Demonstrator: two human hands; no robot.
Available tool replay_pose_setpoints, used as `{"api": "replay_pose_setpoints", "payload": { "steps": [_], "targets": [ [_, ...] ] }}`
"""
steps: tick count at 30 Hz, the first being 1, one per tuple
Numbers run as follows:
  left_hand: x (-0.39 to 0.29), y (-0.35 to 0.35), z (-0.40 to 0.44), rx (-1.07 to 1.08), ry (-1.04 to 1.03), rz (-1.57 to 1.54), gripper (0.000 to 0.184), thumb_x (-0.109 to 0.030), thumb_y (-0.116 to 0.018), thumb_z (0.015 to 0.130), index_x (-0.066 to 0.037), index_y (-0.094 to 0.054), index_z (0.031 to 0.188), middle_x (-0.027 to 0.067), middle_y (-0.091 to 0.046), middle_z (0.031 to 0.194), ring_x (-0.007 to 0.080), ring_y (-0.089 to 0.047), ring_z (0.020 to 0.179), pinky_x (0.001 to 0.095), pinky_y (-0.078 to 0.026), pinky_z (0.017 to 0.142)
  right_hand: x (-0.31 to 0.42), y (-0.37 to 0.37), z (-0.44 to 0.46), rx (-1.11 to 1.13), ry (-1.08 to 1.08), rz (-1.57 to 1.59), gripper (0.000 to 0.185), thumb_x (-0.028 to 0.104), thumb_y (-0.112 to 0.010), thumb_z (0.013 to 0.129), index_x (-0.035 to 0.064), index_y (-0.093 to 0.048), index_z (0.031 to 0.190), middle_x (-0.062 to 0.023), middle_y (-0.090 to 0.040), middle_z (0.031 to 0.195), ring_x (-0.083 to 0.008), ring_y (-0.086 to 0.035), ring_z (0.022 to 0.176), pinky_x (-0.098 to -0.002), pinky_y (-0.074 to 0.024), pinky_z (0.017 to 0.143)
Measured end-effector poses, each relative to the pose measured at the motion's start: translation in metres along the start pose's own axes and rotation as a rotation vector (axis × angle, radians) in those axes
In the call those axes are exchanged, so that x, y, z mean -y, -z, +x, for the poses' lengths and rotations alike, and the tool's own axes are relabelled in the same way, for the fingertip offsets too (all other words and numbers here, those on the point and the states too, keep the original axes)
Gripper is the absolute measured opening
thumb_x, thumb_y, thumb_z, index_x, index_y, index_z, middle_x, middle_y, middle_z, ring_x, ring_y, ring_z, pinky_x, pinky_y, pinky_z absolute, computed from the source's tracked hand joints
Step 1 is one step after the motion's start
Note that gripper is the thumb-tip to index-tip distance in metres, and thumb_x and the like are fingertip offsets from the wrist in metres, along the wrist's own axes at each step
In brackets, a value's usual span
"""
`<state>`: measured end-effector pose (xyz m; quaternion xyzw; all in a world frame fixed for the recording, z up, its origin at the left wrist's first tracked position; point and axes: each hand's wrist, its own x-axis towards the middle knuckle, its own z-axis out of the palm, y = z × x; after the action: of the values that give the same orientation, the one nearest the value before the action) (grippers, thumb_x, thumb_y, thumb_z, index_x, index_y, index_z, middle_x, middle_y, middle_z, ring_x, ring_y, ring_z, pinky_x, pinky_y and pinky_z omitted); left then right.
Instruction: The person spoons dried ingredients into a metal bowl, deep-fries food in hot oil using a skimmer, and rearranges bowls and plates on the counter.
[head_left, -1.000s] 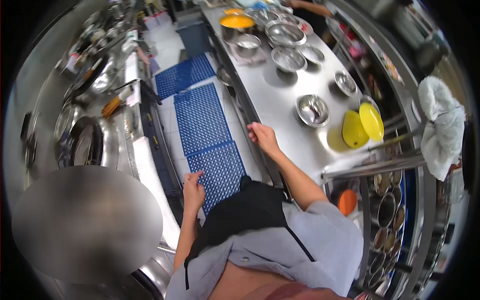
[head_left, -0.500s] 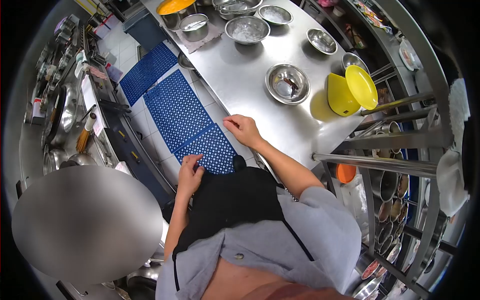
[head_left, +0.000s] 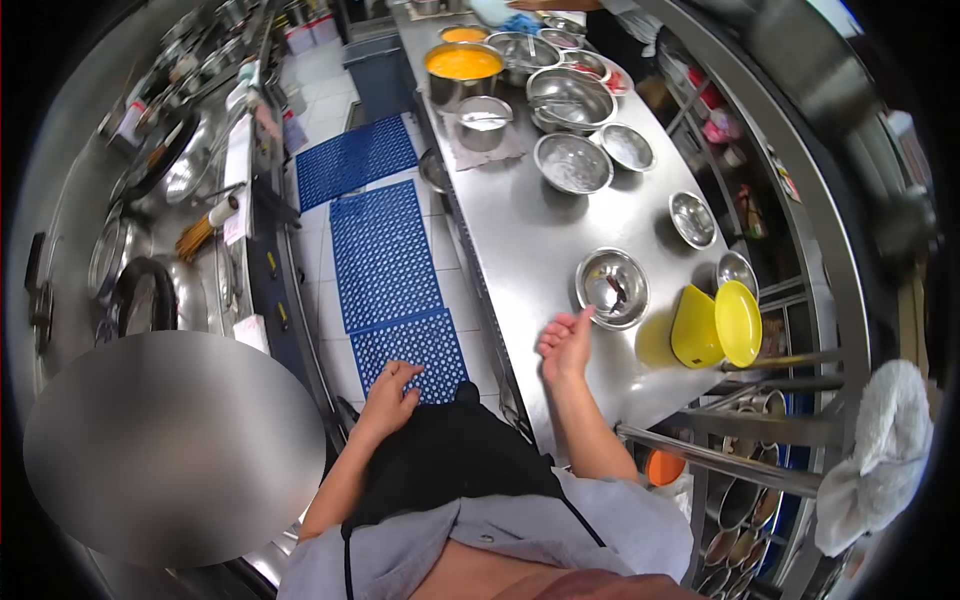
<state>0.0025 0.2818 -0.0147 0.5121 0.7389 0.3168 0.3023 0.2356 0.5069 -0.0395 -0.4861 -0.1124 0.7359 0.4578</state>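
Observation:
On the steel table, a small metal bowl [head_left: 591, 310] holds a few dark red-brown pieces [head_left: 615, 291], too small to name for certain. Just in front of it is my right hand [head_left: 566, 350], fingers loosely curled and thumb apart, its tip at the bowl's near rim. I cannot tell whether the thumb touches the metal. Nothing shows in that hand. Low in front of my black apron hangs my left hand [head_left: 388, 402], empty, with loosely bent fingers. A yellow container [head_left: 692, 330] with a round yellow piece [head_left: 738, 325] against it stands right of the bowl.
Along the steel table [head_left: 520, 230] stand several metal bowls [head_left: 573, 163], a pot of orange liquid [head_left: 463, 66] and a smaller pot [head_left: 484, 124]. Blue mats [head_left: 385, 255] cover the aisle. A metal rail [head_left: 720, 460] borders the right. Another person's arm [head_left: 550, 5] shows at the far end.
My right hand has moved from beside the table edge over the table to the small bowl's rim. My view has shifted, showing more of the table's far end. The left hand stays low.

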Motion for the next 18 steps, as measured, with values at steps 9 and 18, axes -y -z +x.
{"api": "replay_pose_setpoints", "payload": {
  "steps": [9,18],
  "targets": [
    [0.02,-0.02,-0.079,-0.148,0.078,-0.068,0.035,-0.007,-0.06,0.082,-0.002,-0.064,0.117,0.0163,-0.059,0.114,0.0332,-0.059,0.105,0.0387,-0.048,0.091,0.03,0.029,0.023,-0.25,0.142,-0.128,0.03,0.038,-0.051,0.098,0.0098,-0.051,0.088,-0.0041,-0.058,0.075,-0.0181,-0.058,0.061,-0.0298,-0.0448,0.048],
    [-0.013,-0.021,-0.213,-0.616,0.164,-0.353,0.04,-0.004,-0.062,0.084,-0.003,-0.061,0.124,0.0137,-0.058,0.119,0.0192,-0.064,0.09,0.0295,-0.053,0.077,0.008,-0.004,-0.019,0.11,0.484,-0.544,0.014,0.017,-0.055,0.09,0.0049,-0.058,0.083,-0.0049,-0.06,0.069,-0.0185,-0.065,0.066,-0.0277,-0.0479,0.05]
  ]
}}
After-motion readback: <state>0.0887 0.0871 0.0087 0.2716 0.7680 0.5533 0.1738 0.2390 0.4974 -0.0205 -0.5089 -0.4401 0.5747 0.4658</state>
